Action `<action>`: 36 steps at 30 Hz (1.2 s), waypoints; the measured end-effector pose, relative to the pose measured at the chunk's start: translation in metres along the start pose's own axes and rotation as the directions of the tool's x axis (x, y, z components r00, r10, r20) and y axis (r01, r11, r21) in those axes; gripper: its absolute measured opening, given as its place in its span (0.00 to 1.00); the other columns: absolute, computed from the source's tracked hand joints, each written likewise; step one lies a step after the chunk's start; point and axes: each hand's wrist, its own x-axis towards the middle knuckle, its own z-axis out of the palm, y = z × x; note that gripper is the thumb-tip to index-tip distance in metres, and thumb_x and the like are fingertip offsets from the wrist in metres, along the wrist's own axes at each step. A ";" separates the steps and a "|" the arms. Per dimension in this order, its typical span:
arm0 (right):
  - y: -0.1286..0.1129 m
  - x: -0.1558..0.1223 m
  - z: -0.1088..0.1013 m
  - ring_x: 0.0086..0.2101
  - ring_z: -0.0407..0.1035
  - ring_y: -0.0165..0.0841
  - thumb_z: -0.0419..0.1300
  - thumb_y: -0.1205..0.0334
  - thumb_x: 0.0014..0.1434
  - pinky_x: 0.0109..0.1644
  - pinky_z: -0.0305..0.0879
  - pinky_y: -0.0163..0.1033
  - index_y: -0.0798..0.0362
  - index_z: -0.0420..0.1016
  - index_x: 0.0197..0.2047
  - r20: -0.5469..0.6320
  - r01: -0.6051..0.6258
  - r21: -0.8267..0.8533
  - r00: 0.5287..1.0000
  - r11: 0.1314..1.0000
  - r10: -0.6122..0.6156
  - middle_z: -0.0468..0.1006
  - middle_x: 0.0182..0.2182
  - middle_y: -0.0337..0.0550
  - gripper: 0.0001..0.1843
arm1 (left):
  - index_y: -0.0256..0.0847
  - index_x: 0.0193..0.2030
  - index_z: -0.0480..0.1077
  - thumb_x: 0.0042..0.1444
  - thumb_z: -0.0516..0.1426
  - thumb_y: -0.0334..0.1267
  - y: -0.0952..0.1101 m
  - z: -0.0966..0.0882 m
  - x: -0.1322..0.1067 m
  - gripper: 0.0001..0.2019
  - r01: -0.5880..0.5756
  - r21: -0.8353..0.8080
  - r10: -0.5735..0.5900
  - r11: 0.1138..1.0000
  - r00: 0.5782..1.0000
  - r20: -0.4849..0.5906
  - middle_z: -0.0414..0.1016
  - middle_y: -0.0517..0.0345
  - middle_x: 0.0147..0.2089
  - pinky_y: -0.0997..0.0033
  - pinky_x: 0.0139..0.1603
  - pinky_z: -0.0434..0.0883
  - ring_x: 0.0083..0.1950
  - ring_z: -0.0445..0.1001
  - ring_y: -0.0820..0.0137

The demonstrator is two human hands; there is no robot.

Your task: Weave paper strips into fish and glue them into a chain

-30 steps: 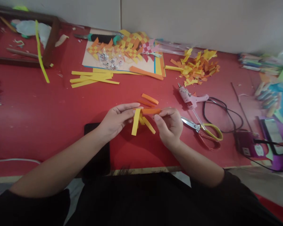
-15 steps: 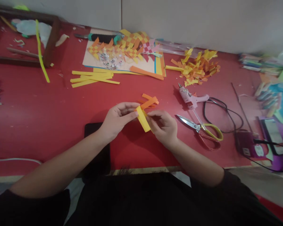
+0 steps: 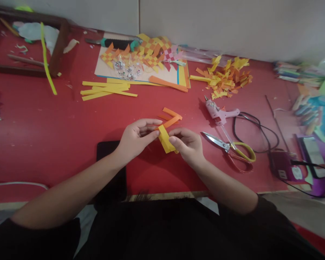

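Both my hands meet over the red table (image 3: 56, 133) near its front edge. My left hand (image 3: 135, 137) pinches the upper end of a bundle of folded paper strips, yellow (image 3: 165, 140) below and orange (image 3: 170, 122) sticking out above. My right hand (image 3: 188, 145) grips the lower end of the yellow strips with thumb and fingers closed. Another short orange strip (image 3: 172, 112) lies on the table just behind the bundle.
Scissors (image 3: 230, 148) and a pink glue gun (image 3: 219, 112) with its black cord lie right of my hands. Long yellow strips (image 3: 105, 89), woven paper pieces (image 3: 148, 54) and a scrap pile (image 3: 224, 77) lie further back. A dark phone (image 3: 108, 151) lies under my left wrist.
The strips hung loose and spread a second ago; my hands have since gathered and folded them into a tight bundle, and my right hand has slid left and down along the yellow strips.
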 end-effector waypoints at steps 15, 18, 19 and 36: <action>0.000 0.001 0.004 0.20 0.61 0.22 0.67 0.56 0.57 0.24 0.61 0.32 0.53 0.74 0.29 0.042 -0.096 0.104 0.995 0.990 0.092 0.71 0.21 0.33 0.11 | 0.39 0.53 0.77 0.56 0.66 0.38 0.000 0.000 -0.001 0.17 0.043 -0.034 -0.043 0.998 0.999 -0.005 0.84 0.51 0.46 0.65 0.53 0.77 0.49 0.82 0.63; -0.001 0.001 0.004 0.19 0.61 0.23 0.67 0.54 0.57 0.23 0.59 0.32 0.52 0.73 0.29 0.060 -0.138 0.122 0.989 0.983 0.132 0.71 0.20 0.33 0.12 | 0.39 0.52 0.78 0.56 0.66 0.40 0.000 -0.001 0.000 0.17 0.110 -0.100 -0.111 0.989 0.994 -0.003 0.84 0.51 0.47 0.63 0.55 0.77 0.50 0.82 0.62; -0.001 0.001 0.003 0.19 0.61 0.23 0.67 0.53 0.57 0.23 0.59 0.32 0.52 0.73 0.29 0.058 -0.148 0.117 0.988 0.982 0.142 0.71 0.20 0.33 0.13 | 0.40 0.51 0.79 0.55 0.67 0.40 -0.001 -0.001 0.001 0.17 0.134 -0.125 -0.135 0.983 0.991 0.000 0.85 0.52 0.45 0.63 0.55 0.78 0.50 0.82 0.62; 0.003 0.003 0.005 0.23 0.64 0.23 0.70 0.54 0.54 0.26 0.62 0.31 0.51 0.68 0.35 0.071 -0.187 0.138 0.981 0.973 0.179 0.71 0.27 0.34 0.16 | 0.42 0.44 0.82 0.51 0.70 0.38 -0.003 -0.001 0.005 0.13 0.230 -0.370 -0.231 0.900 0.972 0.041 0.85 0.56 0.40 0.65 0.51 0.80 0.43 0.83 0.68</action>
